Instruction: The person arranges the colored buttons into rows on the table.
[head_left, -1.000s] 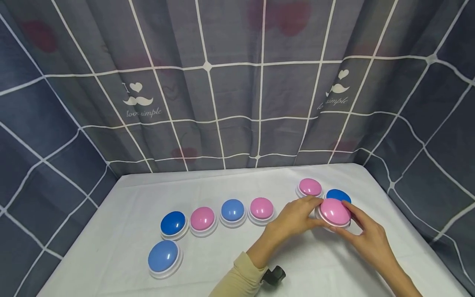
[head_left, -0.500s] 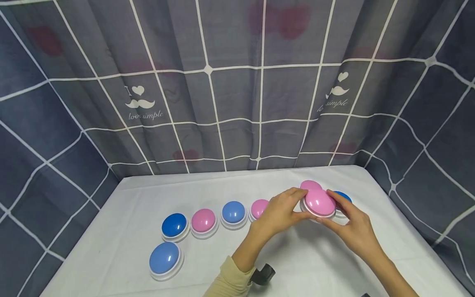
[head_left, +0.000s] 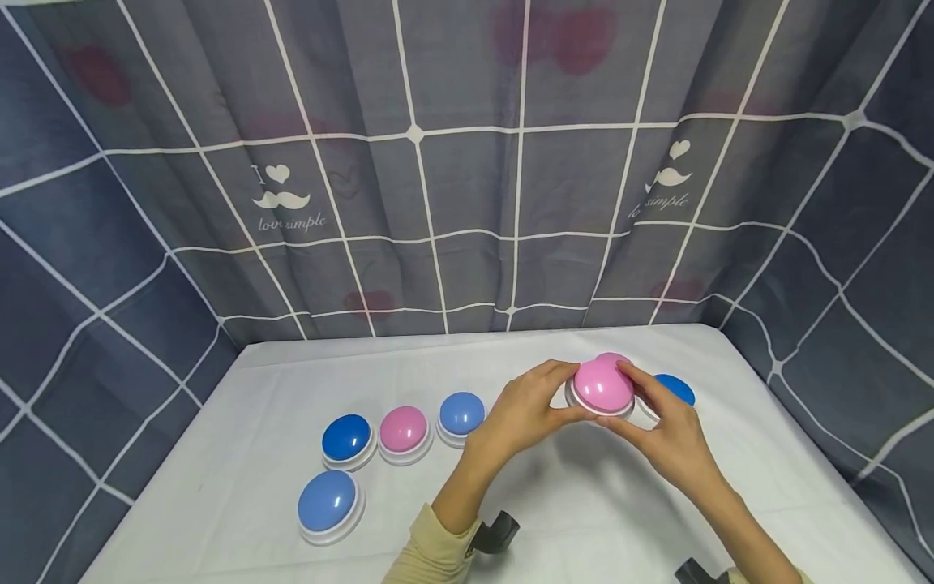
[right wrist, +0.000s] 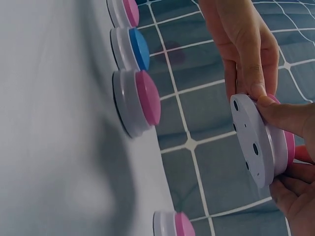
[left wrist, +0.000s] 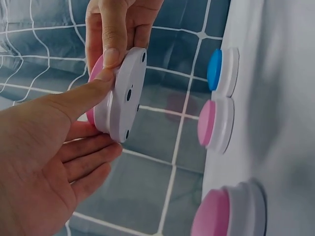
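A pink push button [head_left: 602,386] with a white round base is held in the air between both hands. My left hand [head_left: 521,412] pinches its left side with thumb and fingers, and my right hand [head_left: 671,438] grips its right side. The wrist views show the flat white underside [left wrist: 129,98] with small dark spots, raised off the table. Just behind it in the head view, another pink button [head_left: 614,357] is mostly covered. To the right of that, a dark blue button [head_left: 676,388] is partly behind my right fingers.
On the white-clothed table [head_left: 219,478], a dark blue button [head_left: 346,438], a pink button [head_left: 404,430] and a light blue button [head_left: 462,414] form a row. Nearer lies another light blue button [head_left: 326,501]. A grey checked curtain [head_left: 467,186] encloses the back and sides.
Both hands have carried the pink button leftward, away from in front of the dark blue one. My left hand now covers the pink button at the row's right end.
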`<state>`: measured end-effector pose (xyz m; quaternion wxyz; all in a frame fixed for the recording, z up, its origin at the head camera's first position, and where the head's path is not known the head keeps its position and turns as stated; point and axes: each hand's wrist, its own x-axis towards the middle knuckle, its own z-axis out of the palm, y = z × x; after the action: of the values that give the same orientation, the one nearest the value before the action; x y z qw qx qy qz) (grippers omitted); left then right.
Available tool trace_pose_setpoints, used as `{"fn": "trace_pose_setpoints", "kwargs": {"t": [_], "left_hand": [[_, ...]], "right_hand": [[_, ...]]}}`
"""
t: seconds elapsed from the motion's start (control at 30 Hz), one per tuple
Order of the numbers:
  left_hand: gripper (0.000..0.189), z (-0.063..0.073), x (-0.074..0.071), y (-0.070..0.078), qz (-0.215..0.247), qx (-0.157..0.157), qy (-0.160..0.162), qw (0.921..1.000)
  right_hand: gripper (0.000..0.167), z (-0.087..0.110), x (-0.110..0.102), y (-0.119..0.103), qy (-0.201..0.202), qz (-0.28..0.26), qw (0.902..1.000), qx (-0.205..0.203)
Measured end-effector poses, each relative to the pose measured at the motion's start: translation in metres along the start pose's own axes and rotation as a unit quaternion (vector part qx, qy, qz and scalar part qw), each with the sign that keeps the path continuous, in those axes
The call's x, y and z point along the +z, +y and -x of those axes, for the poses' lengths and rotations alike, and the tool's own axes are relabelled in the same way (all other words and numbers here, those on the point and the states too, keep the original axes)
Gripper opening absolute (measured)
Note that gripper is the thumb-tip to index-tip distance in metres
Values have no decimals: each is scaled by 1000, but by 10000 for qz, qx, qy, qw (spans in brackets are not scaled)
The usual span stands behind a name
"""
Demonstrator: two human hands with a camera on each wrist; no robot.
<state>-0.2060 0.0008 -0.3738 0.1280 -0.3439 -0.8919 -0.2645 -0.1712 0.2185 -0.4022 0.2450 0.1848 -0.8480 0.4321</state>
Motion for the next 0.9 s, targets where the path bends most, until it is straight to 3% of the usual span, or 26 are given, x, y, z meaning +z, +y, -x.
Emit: {"fn": "trace_pose_setpoints", "kwargs": {"t": [0.43,0.67,0.9], "left_hand": [[61,12,-30,-9,-142,-255,33,9996],[61,23,-48,-15,-52,-657,-217,9976],[59,39,-58,-27,-145,-804,-386,9959]], "right_hand": [[80,-13,21,-20,-189,12,9998,-30],[78,-16,38,-29,-421,-272,9987,-27],[78,-16,55,-39,-659,-447,9968,-99]]}}
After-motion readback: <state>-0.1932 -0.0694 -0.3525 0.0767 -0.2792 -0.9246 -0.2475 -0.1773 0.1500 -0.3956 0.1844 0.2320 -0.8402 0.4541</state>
